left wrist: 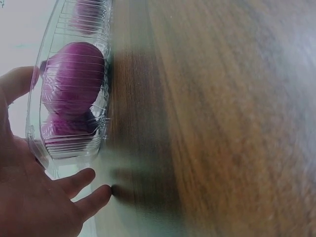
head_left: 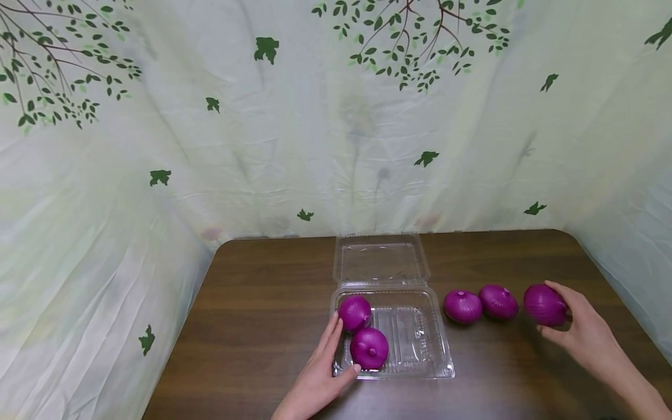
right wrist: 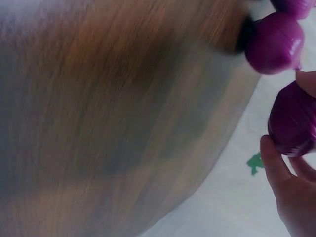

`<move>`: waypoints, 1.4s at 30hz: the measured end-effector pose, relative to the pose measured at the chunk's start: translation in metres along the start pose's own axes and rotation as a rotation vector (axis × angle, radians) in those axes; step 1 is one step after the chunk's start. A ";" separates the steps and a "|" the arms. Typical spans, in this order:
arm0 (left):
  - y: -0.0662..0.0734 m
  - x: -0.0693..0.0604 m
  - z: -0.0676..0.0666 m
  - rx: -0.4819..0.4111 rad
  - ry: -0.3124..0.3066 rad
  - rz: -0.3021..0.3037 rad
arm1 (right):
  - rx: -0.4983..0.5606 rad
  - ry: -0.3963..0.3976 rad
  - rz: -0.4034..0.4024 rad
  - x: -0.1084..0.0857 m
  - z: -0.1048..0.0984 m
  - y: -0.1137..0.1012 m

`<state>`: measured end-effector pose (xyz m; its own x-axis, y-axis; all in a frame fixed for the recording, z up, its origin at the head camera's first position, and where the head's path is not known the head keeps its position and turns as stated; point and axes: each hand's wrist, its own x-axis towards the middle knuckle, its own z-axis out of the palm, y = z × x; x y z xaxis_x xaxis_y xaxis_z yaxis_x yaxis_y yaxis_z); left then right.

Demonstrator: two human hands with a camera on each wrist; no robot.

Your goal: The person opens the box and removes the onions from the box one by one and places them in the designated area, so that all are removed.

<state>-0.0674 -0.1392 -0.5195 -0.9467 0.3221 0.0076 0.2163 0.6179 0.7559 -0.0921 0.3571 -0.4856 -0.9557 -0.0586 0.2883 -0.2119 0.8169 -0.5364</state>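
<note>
Two red onions, a rear one (head_left: 354, 313) and a front one (head_left: 370, 349), lie in the left part of a clear plastic clamshell container (head_left: 415, 373). At the container's left edge is my left hand (head_left: 320, 370), its fingers fairly straight and its thumb beside the front onion. The left wrist view shows the left hand (left wrist: 39, 192) at the container's side wall. On the right, my right hand (head_left: 590, 332) holds another red onion (head_left: 545, 304) between thumb and fingers. That held onion (right wrist: 294, 121) is partly cut off in the right wrist view.
Two more red onions, one (head_left: 462, 307) nearer the container and one (head_left: 498, 301) nearer my right hand, sit on the brown wooden table (head_left: 252, 326). The container's lid (head_left: 382, 262) lies open toward the back. A leaf-printed curtain (head_left: 294, 134) hangs behind the table.
</note>
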 end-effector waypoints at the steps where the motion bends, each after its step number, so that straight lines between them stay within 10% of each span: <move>1: 0.000 0.000 0.000 0.000 0.002 0.003 | -0.007 -0.014 -0.005 0.002 0.000 0.003; 14: 0.000 -0.001 0.000 0.000 0.007 0.012 | 0.000 -0.264 0.135 0.020 0.006 0.035; 27: 0.000 -0.001 0.000 -0.010 0.008 -0.006 | 0.033 -0.284 0.221 0.016 0.019 0.037; 42: 0.001 -0.001 0.000 -0.012 -0.002 -0.030 | 0.058 -0.014 0.102 -0.001 0.024 0.009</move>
<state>-0.0664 -0.1390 -0.5189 -0.9524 0.3045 -0.0165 0.1846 0.6186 0.7637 -0.0984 0.3505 -0.5100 -0.9756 0.0143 0.2191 -0.1249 0.7844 -0.6075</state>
